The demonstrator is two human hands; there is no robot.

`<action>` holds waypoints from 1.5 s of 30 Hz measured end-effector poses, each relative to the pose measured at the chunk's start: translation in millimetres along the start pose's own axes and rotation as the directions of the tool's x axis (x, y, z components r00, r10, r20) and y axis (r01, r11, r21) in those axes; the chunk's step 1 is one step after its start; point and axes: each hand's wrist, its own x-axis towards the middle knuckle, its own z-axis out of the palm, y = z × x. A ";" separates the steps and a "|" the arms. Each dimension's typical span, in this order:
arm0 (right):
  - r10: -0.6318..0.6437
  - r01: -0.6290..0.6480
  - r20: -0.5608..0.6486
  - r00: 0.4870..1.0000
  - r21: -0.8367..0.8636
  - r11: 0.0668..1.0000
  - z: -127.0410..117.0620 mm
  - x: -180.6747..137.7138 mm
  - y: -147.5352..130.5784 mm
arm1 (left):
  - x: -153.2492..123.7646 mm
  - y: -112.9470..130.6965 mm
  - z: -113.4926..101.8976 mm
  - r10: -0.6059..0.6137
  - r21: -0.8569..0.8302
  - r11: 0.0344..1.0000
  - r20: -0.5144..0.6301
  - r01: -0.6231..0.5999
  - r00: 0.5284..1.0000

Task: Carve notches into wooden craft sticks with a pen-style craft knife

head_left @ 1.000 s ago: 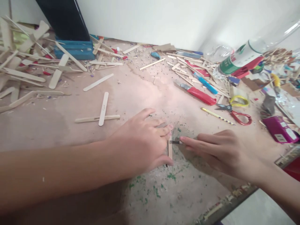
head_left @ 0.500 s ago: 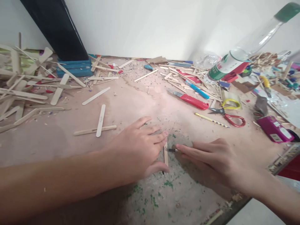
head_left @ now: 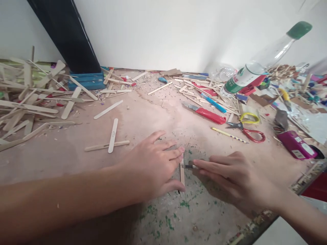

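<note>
My left hand [head_left: 153, 166] lies flat on the worktable [head_left: 153, 112], its fingers spread and pressing down a short wooden stick [head_left: 182, 174] that lies lengthwise toward me. My right hand [head_left: 235, 177] comes in from the right with fingers stretched along a small knife blade [head_left: 188, 166]. The blade tip rests against the stick near its far end. The knife's handle is hidden under my right hand.
A red utility knife [head_left: 208, 115], a blue one [head_left: 213, 103], red and yellow scissors [head_left: 246, 131], a striped pencil [head_left: 228, 134] and a purple box [head_left: 296, 146] lie to the right. A tilted plastic bottle [head_left: 258, 68] stands behind. Two crossed sticks [head_left: 111, 141] and a heap of sticks [head_left: 28, 98] lie left.
Both hands stay on the stick and blade. The camera has tilted up a little, so everything sits lower in the picture.
</note>
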 end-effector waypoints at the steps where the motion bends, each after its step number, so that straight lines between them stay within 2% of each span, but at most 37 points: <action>1: 0.009 -0.009 -0.013 1.000 0.002 1.000 0.7 -1.7 0.3 | 0.0 -0.3 0.1 0.002 -0.003 1.000 0.000 -0.002 1.000; 8: 0.036 -0.036 -0.077 0.996 0.001 0.999 9.6 -3.1 -1.6 | 0.6 -0.7 -0.7 0.000 -0.013 1.000 -0.014 0.000 1.000; 15: 0.088 -0.085 -0.015 0.996 0.112 0.990 7.8 -0.7 2.1 | 0.4 0.1 -0.5 0.002 -0.004 1.000 -0.004 -0.002 1.000; 18: 0.091 -0.087 -0.024 0.996 0.135 0.987 9.1 0.7 1.7 | 0.6 0.5 -1.5 0.007 0.003 1.000 -0.003 -0.007 1.000; 26: 0.073 -0.070 -0.027 0.997 0.109 0.992 3.4 2.0 1.5 | 1.6 -1.5 -2.9 0.007 0.003 1.000 0.019 -0.007 1.000; 32: 0.047 -0.046 -0.040 0.998 0.043 0.998 8.2 -2.0 3.1 | 1.5 -1.3 -5.0 0.003 -0.004 1.000 0.013 -0.003 1.000; 38: 0.079 -0.074 -0.043 0.996 0.106 0.992 12.6 -4.3 -1.7 | 0.5 -1.1 -4.8 0.008 0.004 1.000 0.037 -0.008 0.999; 45: 0.057 -0.054 -0.060 0.997 0.058 0.997 7.6 -3.3 0.2 | 0.5 -2.1 -2.7 0.012 0.021 1.000 0.039 -0.013 0.999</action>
